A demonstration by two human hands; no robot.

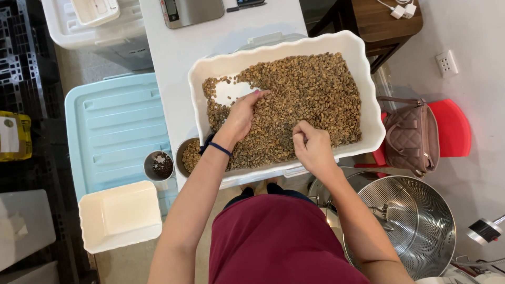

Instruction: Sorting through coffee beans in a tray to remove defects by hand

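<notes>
White scalloped tray (363, 68) of pale coffee beans (310, 100) on a white table (173, 68), left hand (242, 115) spread flat on the beans, fingers apart, right hand (314, 147) closed, pinching beans near the front rim, small metal cup (159, 165) just beside the tray.

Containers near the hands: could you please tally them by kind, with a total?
White trays: 2, the big tray of beans under the left hand and right hand, and an empty tray
Small metal cups: 2
Perforated metal drum: 1
Total: 5
</notes>
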